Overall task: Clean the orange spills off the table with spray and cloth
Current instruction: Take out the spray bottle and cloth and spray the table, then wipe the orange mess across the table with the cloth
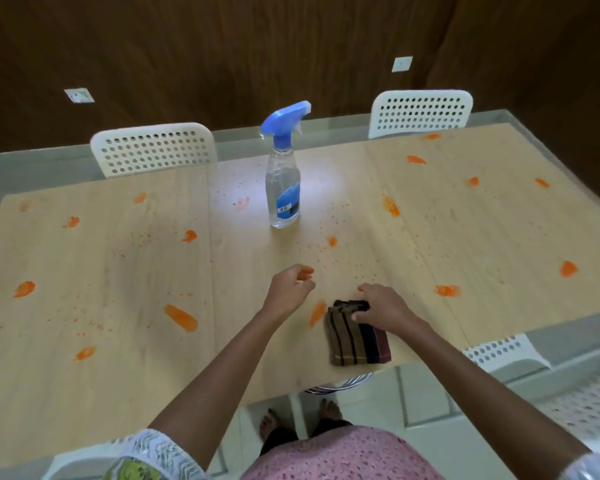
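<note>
Two bare hands reach over a pale wood-look table (94,271) seen from above. The right hand (383,306) rests on a folded cloth (355,336) near the table's near edge, with the thumb against the cloth's side and the fingers laid over its far end; whether it grips the cloth cannot be told. The cloth is striped in brown, tan, black and maroon. The left hand (291,289) hovers just left of it, fingers loosely curled and holding nothing.

One spray bottle (283,174) stands upright past the hands, near the middle of the table. It is clear plastic with a blue and white trigger head and a blue label; the writing on the label is too small to read.

About eighteen orange smears (181,317) are scattered across the tabletop, left and right, with fine orange specks between them. One smear lies just beside the cloth's left edge.

Two white chairs (153,148) with perforated backs stand at the far side. Part of a third shows at the near right. Dark wood panelling with two small white wall plates fills the background.
</note>
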